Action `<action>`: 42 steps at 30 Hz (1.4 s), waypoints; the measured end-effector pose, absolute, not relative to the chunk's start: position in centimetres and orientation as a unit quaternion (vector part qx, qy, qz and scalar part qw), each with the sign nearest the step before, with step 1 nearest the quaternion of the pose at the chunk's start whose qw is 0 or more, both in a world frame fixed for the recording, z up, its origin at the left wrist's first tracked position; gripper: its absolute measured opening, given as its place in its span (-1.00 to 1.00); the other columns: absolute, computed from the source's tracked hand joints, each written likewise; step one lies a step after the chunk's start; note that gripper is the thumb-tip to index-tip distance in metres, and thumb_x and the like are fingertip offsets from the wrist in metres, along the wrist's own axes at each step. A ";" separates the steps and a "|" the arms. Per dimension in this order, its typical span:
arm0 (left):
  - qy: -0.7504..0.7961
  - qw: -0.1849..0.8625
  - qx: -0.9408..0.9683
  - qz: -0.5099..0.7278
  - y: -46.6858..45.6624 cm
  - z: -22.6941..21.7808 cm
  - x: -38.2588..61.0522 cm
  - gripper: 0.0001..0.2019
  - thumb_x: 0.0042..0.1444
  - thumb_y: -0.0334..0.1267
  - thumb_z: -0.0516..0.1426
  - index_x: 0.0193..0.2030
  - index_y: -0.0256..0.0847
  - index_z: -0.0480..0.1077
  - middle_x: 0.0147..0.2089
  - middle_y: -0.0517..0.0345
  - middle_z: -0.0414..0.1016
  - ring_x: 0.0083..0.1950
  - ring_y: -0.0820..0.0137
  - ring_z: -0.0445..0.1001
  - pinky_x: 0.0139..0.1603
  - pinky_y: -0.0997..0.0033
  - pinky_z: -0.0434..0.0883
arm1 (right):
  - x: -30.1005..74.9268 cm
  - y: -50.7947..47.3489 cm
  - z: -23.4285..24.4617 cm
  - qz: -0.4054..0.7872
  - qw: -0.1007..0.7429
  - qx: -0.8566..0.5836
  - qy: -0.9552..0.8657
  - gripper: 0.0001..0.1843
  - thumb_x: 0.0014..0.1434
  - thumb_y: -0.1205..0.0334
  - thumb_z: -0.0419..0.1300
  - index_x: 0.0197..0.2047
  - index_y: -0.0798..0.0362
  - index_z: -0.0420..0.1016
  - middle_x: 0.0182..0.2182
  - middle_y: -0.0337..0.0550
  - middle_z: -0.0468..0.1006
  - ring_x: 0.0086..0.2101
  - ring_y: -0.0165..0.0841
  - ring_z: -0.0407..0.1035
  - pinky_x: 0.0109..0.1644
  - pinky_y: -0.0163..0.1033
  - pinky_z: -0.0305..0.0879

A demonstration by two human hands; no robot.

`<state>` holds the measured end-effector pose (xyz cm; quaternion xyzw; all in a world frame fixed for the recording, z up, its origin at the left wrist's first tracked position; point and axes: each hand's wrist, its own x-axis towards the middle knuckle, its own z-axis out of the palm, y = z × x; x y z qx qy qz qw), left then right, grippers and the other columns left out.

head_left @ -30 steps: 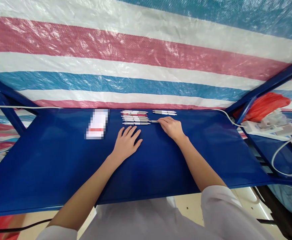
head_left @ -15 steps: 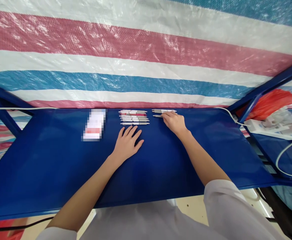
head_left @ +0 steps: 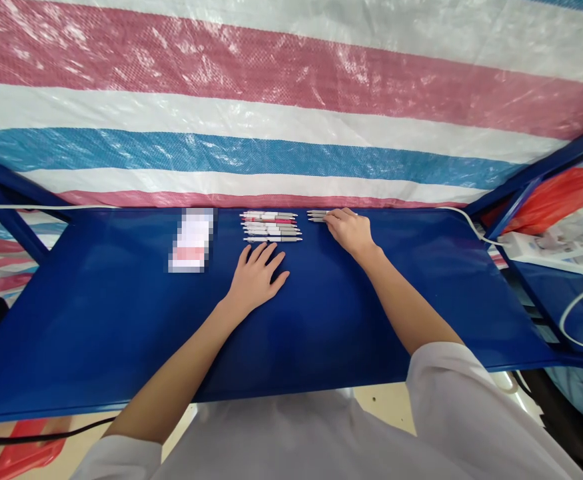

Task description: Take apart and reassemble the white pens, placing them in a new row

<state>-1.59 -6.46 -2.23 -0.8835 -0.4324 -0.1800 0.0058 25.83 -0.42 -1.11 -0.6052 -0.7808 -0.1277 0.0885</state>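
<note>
Compared with earlier, the right hand [head_left: 350,231] has moved a pen [head_left: 318,220] up to the small pen group [head_left: 316,213] near the far edge of the blue table [head_left: 171,333], its bent fingers hiding whether they grip, while the left hand [head_left: 257,280] stays splayed beside the larger pen row [head_left: 271,231]

Striped tarpaulin [head_left: 271,115] glinting here, wrinkled woven plastic; table [head_left: 321,333] smooth, softly shiny; pens [head_left: 272,239], smooth plastic by look; sleeve [head_left: 444,380], matt cloth.

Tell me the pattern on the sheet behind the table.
The sheet has red, white and blue stripes; head view.
</note>
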 end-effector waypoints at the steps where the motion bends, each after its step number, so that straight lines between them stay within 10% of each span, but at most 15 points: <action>1: -0.432 0.004 -0.883 -0.182 -6.5 -2.2 -1.6 -0.58 0.30 -0.05 0.03 0.15 -0.21 0.46 0.27 -0.12 0.39 0.31 0.02 0.32 0.35 -0.10 0.12 | 25.8 -0.4 -1.1 -0.127 0.089 -0.607 -0.779 -0.65 0.34 0.33 -0.04 -0.09 -0.02 0.59 -0.09 -0.12 0.63 -0.17 -0.30 0.40 -0.42 -0.23 -0.02; 31: -0.440 -0.013 -0.880 -0.178 -6.4 -1.6 -3.8 -0.58 0.27 -0.03 0.05 0.17 -0.14 0.44 0.30 -0.09 0.37 0.32 0.05 0.30 0.37 -0.08 0.10 | 18.8 -6.6 0.7 -0.033 0.190 -0.602 -0.775 -0.65 0.37 0.16 -0.04 0.00 -0.07 0.55 0.03 -0.16 0.59 0.00 -0.29 0.41 -0.25 -0.29 0.31; 42: -0.432 0.003 -0.885 -0.177 -6.6 -2.3 -5.3 -0.56 0.31 -0.05 0.01 0.19 -0.21 0.43 0.30 -0.09 0.36 0.35 0.08 0.27 0.38 -0.01 0.11 | 15.5 -9.9 -2.6 0.012 0.234 -0.546 -0.804 -0.61 0.37 0.12 -0.02 0.12 -0.04 0.51 0.18 -0.15 0.48 0.21 -0.19 0.33 0.32 -0.01 0.21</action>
